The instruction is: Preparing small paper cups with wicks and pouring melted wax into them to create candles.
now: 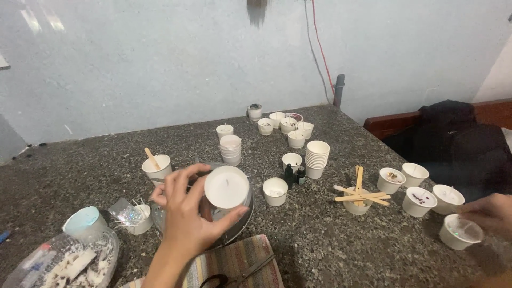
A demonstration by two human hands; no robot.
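White wax fills the small cup (226, 186) that our left hand (184, 213) holds up, thumb and fingers curled round its rim and side, a thin wick just showing in the middle. Nearest to us, under that wrist, lies a striped cloth (234, 261) with dark scissors (240, 274) on it. Directly behind the raised cup sits a clear glass bowl (234, 224), partly hidden by the hand. To the left of the hand we see a clear bag of wax pieces (69, 264), a pale blue cup (82, 220), a shiny packet of wicks (128, 213) and a cup with a wooden stick (156, 166) standing in it. Just right of the held cup stands another filled cup (275, 191), with two little dark bottles (294, 175) beyond it. Our right hand (488, 213) rests at the far right edge of the view, fingers loosely bent against the rim of a white cup (460, 232); we cannot tell whether it grips it. Left of that hand are several cups with dried bits on top (420, 201), and a cup with crossed wooden sticks (360, 196) laid over it. Further out stand two stacks of empty cups (317, 158), then a cluster of filled cups (282, 125) near the pale wall (160, 64). Everything stands on a speckled stone table (330, 245). A dark garment (458, 144) lies beyond the right hand.
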